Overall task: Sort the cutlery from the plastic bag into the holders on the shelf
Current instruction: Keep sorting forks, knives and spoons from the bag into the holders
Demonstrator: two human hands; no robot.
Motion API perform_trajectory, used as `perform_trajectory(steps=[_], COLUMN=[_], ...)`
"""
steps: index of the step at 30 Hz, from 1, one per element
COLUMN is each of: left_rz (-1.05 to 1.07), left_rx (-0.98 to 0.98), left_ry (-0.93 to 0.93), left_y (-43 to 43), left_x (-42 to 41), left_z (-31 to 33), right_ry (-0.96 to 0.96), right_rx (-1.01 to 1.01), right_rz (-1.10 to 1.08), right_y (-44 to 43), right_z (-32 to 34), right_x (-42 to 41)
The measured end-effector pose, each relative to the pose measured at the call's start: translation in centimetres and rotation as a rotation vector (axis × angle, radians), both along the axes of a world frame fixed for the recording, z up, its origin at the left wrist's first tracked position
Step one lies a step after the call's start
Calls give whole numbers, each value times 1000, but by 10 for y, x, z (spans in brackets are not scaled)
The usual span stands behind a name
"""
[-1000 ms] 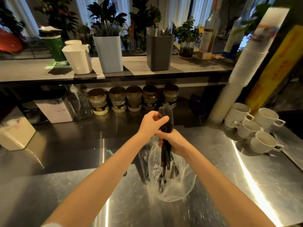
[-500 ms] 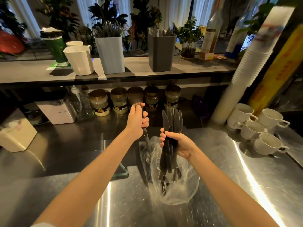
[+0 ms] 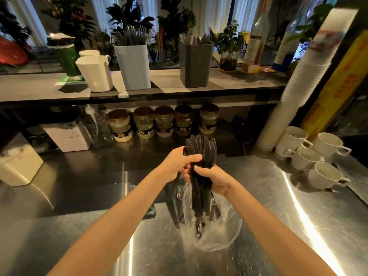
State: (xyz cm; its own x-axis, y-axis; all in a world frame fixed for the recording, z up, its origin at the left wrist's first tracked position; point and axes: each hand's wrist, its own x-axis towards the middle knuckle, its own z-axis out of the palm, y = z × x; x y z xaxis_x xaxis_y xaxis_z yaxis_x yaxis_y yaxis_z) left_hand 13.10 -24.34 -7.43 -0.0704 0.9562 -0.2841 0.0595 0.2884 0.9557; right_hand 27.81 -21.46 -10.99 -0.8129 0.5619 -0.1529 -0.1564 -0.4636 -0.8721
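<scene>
A bundle of black plastic knives (image 3: 201, 152) stands upright over a clear plastic bag (image 3: 217, 234) on the steel counter. My right hand (image 3: 214, 179) grips the bundle at mid-length. Just above it, my left hand (image 3: 177, 163) curls round the same bundle, thumb across the blades. More cutlery sits inside the bag, partly hidden. On the shelf stand a white holder (image 3: 95, 73), a light blue holder (image 3: 133, 65) with forks, and a dark grey holder (image 3: 195, 63) with knives.
Several jars (image 3: 164, 124) line up under the shelf (image 3: 39, 90). White mugs (image 3: 316, 154) and a tall stack of cups (image 3: 298, 80) stand at the right. A white box (image 3: 19, 166) and a clear container (image 3: 68, 134) sit at the left of the counter (image 3: 298, 226).
My left hand, which held a single piece out to the left half a second ago, has come back to the knife bundle and closed round it above my right hand.
</scene>
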Motion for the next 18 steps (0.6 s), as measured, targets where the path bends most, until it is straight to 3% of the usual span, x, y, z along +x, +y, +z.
perform_trajectory(steps=[3, 9, 11, 15, 18], left_rz=[-2, -79, -78, -11, 86], left_rx=[-30, -41, -24, 50, 82], left_ry=[-138, -222, -159, 148, 106], left_y=[-1, 0, 3, 9, 8], left_x=[-4, -11, -13, -8, 0], left_z=[0, -1, -1, -5, -7], right_ry=[48, 90, 61, -58, -47], right_rx=[-55, -114, -104, -43, -78], right_rz=[27, 31, 58, -41, -155], right_y=[4, 5, 6, 4, 3], right_z=[-4, -4, -5, -1, 4], right_x=[2, 4, 3, -8, -14])
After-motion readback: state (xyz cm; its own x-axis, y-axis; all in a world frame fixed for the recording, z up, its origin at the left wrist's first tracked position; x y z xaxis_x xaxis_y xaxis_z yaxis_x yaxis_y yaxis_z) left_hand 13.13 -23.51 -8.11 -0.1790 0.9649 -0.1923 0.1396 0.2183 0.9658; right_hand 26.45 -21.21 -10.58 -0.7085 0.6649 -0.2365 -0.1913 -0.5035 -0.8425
